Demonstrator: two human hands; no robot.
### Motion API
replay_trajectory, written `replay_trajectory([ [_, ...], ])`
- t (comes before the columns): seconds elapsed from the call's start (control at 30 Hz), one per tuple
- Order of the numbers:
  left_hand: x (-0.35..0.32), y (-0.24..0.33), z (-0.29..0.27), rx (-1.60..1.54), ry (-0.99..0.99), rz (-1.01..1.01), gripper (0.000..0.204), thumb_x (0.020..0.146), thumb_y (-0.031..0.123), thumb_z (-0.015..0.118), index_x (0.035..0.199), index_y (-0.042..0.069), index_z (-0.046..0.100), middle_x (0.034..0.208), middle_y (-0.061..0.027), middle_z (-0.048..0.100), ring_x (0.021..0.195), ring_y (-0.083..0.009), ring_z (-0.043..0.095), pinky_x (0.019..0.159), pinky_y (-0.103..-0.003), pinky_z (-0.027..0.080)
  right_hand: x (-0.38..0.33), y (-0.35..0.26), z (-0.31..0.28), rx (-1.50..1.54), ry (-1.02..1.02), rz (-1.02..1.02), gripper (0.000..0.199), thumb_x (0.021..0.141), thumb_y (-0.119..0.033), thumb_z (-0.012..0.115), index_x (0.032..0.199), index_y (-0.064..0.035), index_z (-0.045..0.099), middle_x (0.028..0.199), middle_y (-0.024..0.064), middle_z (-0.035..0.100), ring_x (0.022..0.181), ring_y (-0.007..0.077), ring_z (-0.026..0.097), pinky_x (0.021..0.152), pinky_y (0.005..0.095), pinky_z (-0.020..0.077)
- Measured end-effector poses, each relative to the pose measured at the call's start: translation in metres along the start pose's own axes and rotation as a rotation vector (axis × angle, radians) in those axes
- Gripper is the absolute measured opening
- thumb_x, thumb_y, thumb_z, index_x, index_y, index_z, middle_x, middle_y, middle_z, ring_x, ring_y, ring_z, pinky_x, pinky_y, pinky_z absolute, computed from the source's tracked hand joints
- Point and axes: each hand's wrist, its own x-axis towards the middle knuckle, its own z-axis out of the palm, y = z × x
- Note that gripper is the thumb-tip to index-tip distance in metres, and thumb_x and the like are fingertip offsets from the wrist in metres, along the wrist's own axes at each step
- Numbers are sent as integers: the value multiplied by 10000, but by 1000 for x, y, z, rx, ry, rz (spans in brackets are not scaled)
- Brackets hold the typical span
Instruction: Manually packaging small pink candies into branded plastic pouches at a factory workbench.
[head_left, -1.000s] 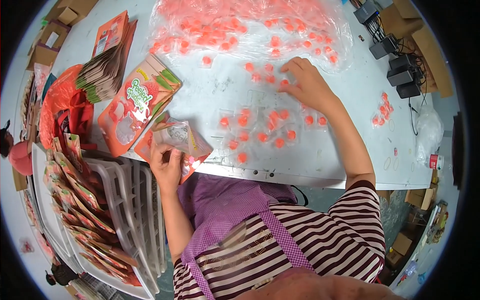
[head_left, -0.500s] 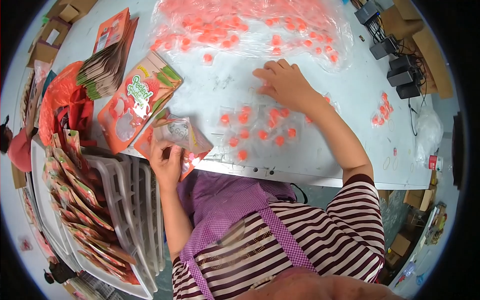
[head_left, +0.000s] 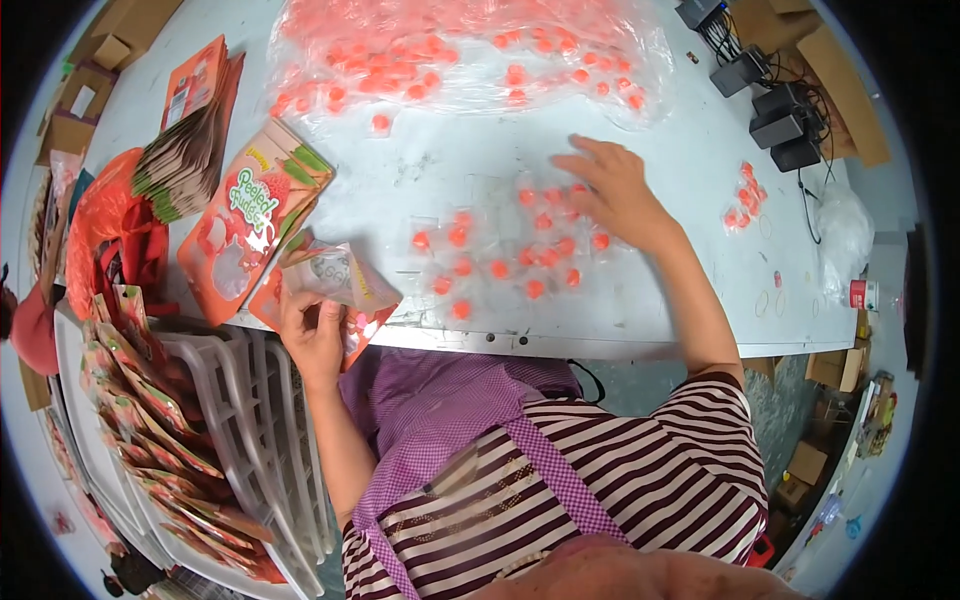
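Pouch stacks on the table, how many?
2: a fanned stack at back left, a second stack nearer, beside the pouch in the left hand. Some may be hidden.

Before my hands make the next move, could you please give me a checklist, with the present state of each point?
1. Left hand holds a printed pouch: ok.
2. Pouch has pieces inside: cannot tell; its contents do not show clearly.
3. Right hand is beside the loose wrapped red pieces: ok.
4. Right hand is free of pieces: cannot tell; its underside is hidden.
5. All loose pieces lie together: not ok; a small cluster sits apart, farther right.
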Motion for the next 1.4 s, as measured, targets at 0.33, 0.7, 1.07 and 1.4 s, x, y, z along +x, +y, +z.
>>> replay_trajectory([
  [0.33, -2, -17, -7, 34, 14, 14, 129, 864, 61, 609, 892, 20, 491, 836, -25, 518, 631, -98, 541, 544, -236, 473, -22, 0, -28, 164, -233, -14, 751, 650, -365, 729, 1309, -144, 448, 1405, 101, 359, 1347, 322, 219, 1103, 475, 110],
  [0.7, 4, 6, -10, -53, -56, 26, 158, 870, 88, 602, 989, 22, 522, 956, -36, 529, 866, -136, 535, 780, -264, 439, -29, -15, 1, 38, -194, -173, 831, 535, -392, 792, 1288, -218, 487, 1429, 79, 302, 1325, 326, 208, 1087, 510, 112],
  [1.07, 23, 59, -3, 466, -136, 310, 156, 727, 119, 711, 821, 31, 622, 1410, -216, 345, 1268, -365, 367, 1017, -421, 301, -29, 5, 30, 136, 118, -339, 261, 648, -132, 749, 870, -141, 611, 1081, 39, 537, 932, 253, 495, 827, 392, 395],
  [1.4, 27, 54, 17, 223, -214, 103, 142, 720, 104, 700, 825, 38, 630, 1380, -228, 382, 1207, -372, 431, 990, -408, 335, -4, -12, 16, 786, 354, 308, 92, 799, -120, 650, 752, -91, 577, 726, 28, 576, 610, 107, 517, 544, 246, 425],
])
